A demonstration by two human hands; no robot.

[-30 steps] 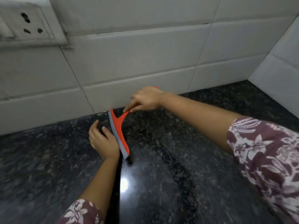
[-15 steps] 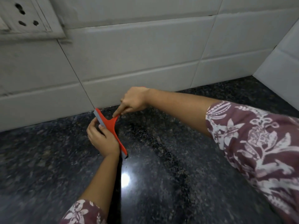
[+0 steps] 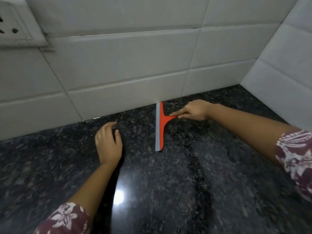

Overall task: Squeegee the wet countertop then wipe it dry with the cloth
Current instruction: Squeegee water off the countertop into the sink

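Observation:
A red squeegee [image 3: 161, 125] with a grey rubber blade stands on the dark speckled granite countertop [image 3: 194, 183], its far end against the foot of the tiled wall. My right hand [image 3: 194, 110] grips its handle from the right, index finger stretched along the handle. My left hand [image 3: 108, 142] rests on the countertop a short way left of the blade, fingers loosely bent, holding nothing. No cloth is in view.
White wall tiles [image 3: 128, 65] run along the back and meet a side wall [image 3: 287, 68] at the right corner. A socket plate [image 3: 15, 26] sits on the wall at upper left. A lamp reflection [image 3: 119, 196] shines on the counter.
My left hand has let go of the blade and now lies apart from it on the counter. The squeegee has swung so its blade runs straight out from the wall, and the view has shifted left.

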